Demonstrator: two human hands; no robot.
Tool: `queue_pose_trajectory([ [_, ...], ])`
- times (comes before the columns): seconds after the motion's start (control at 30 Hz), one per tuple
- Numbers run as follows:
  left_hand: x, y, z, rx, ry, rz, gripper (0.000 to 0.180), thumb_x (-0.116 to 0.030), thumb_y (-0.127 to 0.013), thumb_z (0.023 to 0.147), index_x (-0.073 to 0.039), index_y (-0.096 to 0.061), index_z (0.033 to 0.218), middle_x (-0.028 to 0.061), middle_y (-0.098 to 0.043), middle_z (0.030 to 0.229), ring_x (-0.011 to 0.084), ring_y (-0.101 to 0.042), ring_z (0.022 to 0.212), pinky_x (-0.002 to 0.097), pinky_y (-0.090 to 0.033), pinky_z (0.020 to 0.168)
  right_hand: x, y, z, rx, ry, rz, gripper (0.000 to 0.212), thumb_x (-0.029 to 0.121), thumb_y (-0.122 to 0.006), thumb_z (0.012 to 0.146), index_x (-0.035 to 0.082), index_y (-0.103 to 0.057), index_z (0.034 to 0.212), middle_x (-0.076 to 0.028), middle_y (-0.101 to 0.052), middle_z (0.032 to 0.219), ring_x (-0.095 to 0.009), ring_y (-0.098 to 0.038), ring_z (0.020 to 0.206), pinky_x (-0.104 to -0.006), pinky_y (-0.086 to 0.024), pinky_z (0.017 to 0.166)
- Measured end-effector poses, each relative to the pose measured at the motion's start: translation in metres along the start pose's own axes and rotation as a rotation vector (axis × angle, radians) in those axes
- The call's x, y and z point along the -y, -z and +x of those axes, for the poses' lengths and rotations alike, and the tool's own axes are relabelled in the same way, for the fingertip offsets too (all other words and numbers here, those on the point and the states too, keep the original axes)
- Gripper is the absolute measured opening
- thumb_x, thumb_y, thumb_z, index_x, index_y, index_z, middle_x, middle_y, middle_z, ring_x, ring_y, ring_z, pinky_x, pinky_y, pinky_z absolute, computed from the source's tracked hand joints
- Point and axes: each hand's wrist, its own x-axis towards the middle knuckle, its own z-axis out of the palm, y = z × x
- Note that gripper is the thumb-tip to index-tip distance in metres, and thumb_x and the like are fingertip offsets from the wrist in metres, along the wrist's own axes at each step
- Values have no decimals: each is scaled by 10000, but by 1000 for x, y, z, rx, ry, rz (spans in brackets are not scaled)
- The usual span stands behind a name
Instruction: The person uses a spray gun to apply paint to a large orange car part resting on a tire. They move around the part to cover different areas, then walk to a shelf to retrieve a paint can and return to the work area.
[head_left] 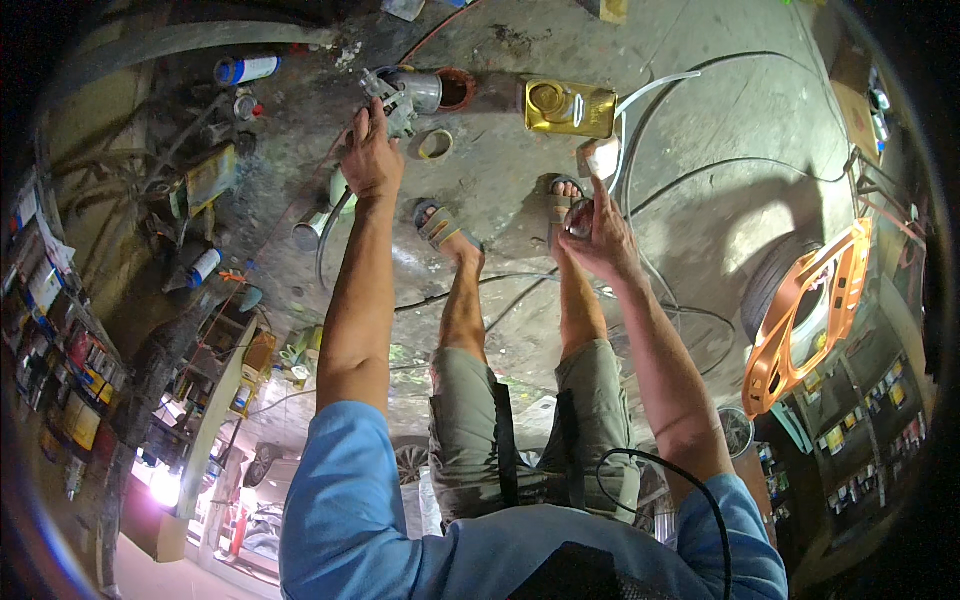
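Note:
Out in front, my left hand point(374, 160) is closed around a metal spray gun point(397, 108). A grey cylindrical cup point(426, 91) lies against the gun's far side, next to an open reddish-brown can point(457, 89). Just right of the gun, a pale ring-shaped thing point(436, 145) rests on the floor. My right hand point(606, 240) is closed on a small, round, shiny thing point(579, 216) above my right foot. Its pointing finger reaches toward a small white thing point(601, 158), whose kind I cannot make out. Beyond that stands a gold rectangular can point(571, 108).
Black hoses point(690, 184) and a pale tube point(655, 90) curl across the concrete floor. On the right, an orange panel point(812, 318) leans by a tyre point(778, 285). Blue-and-white cans point(248, 69) lie on the left, near crowded shelves point(75, 350).

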Motion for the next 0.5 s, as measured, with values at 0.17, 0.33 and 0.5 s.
queue_pose_trajectory([
  [0.17, -14, -5, -12, -85, -44, 21, 841, -146, -793, 834, -182, -410, 1583, 128, -507, 1519, 347, -525, 1364, 440, -489, 1077, -2, 23, 50, -104, 77, -262, 978, 310, -831, 740, 72, -310, 1533, -217, -551, 1384, -408, -657, 1147, -489, -555, 953],
  [0.33, -17, -14, -15, -185, -82, 49, 811, -126, -757, 818, -163, -439, 1563, 131, -532, 1491, 355, -587, 1285, 426, -531, 1001, -1, 27, 114, -254, 182, -382, 879, 264, -808, 765, 124, -362, 1509, -167, -490, 1472, -419, -676, 1093, -526, -575, 883],
  [0.5, -12, -20, -18, -243, -95, 55, 782, -142, -746, 826, -177, -466, 1556, 126, -528, 1507, 328, -592, 1290, 420, -528, 995, -8, 24, 148, -207, 166, -459, 925, 308, -785, 808, 90, -300, 1565, -179, -363, 1624, -430, -667, 1137, -513, -579, 900],
])
